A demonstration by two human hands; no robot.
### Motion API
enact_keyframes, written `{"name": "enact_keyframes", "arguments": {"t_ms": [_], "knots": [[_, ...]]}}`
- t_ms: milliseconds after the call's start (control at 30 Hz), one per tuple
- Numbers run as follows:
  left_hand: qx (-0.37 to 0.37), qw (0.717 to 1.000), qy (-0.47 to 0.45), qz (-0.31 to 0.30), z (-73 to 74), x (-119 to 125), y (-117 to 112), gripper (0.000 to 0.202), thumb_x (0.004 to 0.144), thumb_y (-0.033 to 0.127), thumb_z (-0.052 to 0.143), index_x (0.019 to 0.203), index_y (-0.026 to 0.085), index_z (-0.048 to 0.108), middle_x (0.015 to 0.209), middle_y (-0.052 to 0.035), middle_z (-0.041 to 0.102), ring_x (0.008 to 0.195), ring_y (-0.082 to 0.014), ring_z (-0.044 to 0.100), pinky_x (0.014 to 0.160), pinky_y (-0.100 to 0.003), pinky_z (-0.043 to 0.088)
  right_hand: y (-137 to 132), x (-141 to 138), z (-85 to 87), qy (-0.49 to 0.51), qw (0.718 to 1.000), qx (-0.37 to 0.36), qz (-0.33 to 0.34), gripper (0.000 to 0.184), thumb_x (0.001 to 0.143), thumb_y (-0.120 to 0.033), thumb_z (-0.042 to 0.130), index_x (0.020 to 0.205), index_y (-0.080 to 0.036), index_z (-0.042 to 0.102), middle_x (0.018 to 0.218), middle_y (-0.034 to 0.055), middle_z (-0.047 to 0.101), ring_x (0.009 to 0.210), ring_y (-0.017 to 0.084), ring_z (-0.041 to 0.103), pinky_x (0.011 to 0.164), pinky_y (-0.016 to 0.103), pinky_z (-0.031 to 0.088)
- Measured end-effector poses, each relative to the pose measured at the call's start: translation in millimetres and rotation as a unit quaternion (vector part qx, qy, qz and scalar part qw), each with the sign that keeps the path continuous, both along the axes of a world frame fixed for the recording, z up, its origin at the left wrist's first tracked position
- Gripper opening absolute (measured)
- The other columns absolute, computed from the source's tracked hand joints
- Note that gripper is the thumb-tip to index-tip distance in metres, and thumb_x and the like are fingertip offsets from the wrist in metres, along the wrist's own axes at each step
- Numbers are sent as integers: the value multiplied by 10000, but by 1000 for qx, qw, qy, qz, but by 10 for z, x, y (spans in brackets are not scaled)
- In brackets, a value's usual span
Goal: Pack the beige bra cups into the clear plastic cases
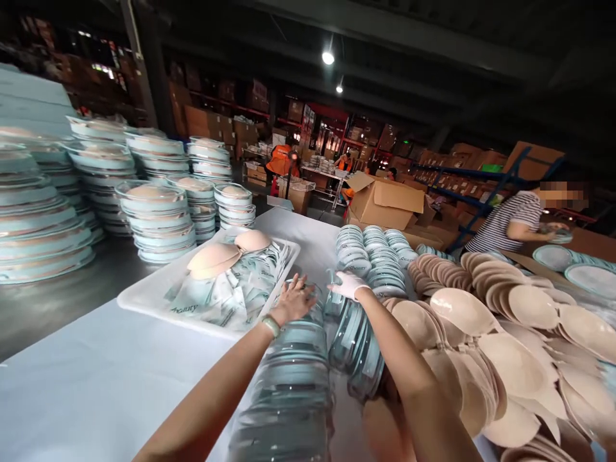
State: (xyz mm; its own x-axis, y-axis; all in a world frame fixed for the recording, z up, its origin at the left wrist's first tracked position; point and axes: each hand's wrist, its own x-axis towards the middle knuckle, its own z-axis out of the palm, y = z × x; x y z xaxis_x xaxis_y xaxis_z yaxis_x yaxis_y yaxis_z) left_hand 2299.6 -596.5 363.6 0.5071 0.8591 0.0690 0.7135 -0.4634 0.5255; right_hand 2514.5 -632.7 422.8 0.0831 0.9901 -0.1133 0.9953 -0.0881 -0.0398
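My left hand (294,300), bare with a bracelet at the wrist, has its fingers spread over the far end of a long row of nested clear plastic shells (293,378) with teal bands. My right hand (349,285) wears a white glove. Its fingertips are bent onto a clear plastic shell (332,301) at the far end of a second, shorter row. Left of my hands lies a white tray (144,300) with teal-printed packets (231,298) and beige bra cups (214,260) in it. More beige cups (514,362) are heaped to the right of my right arm.
Tall stacks of packed cups (156,221) stand on the left table. Rows of teal-banded packs (385,263) lie beyond my right hand, near an open cardboard box (385,199). A person in a striped shirt (505,221) handles something at the right. Others work in the background.
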Motion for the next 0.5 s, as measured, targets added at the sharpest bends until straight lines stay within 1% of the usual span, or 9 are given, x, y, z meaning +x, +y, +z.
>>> {"name": "enact_keyframes", "arguments": {"t_ms": [67,133,200,267,333,400,433,500], "knots": [[-2,1000,7,-12,-85,19,-56,479,981,395,526,1424,232,609,1657,-141,362,1569,-391,200,1228,-640,226,385,-19,77,-27,999,-22,-9,444,987,-508,605,1252,-152,639,1262,94,632,1144,253,625,998,434,533],[1,1000,10,-23,-129,16,-153,514,996,421,483,1465,232,574,1670,-136,339,1579,-373,177,1243,-609,218,688,-57,81,-49,998,-44,-22,453,990,-535,589,1238,-161,648,1241,103,648,1120,232,639,984,412,535],[1,999,16,-35,-130,32,-242,547,997,429,468,1500,225,538,1678,-140,318,1580,-377,173,1245,-605,217,899,-126,47,-61,996,-64,-34,531,984,-592,562,1233,-132,655,1189,136,676,1059,219,666,942,398,543],[-3,999,28,-45,-106,74,-302,563,996,424,465,1521,227,511,1690,-139,287,1580,-380,165,1243,-611,214,1022,-216,35,-59,994,-87,-33,642,946,-660,566,1205,-83,679,1072,167,717,968,227,694,863,372,546],[-18,998,44,-45,-68,120,-324,612,985,431,492,1559,221,452,1708,-145,220,1584,-380,146,1241,-613,214,1056,-290,84,-43,993,-108,-13,682,901,-702,587,1145,-80,724,941,170,742,889,239,710,790,334,526],[-37,998,49,-25,-10,154,-292,703,978,482,508,1610,219,347,1722,-151,144,1581,-393,153,1216,-633,254,988,-298,183,-25,993,-113,13,677,888,-718,583,1107,-100,753,921,171,751,907,261,716,787,321,505],[-39,998,47,-9,28,169,-248,724,989,507,484,1628,224,296,1726,-147,118,1579,-395,166,1201,-641,280,913,-268,234,-18,994,-109,23,676,896,-721,564,1115,-110,756,970,178,752,962,280,712,818,328,501],[-19,999,44,25,117,204,-99,695,1028,526,377,1646,242,234,1734,-122,94,1581,-387,165,1189,-652,293,683,-151,291,-10,994,-96,41,667,897,-709,566,1222,-150,728,1165,180,723,1134,325,665,928,361,486]]}}
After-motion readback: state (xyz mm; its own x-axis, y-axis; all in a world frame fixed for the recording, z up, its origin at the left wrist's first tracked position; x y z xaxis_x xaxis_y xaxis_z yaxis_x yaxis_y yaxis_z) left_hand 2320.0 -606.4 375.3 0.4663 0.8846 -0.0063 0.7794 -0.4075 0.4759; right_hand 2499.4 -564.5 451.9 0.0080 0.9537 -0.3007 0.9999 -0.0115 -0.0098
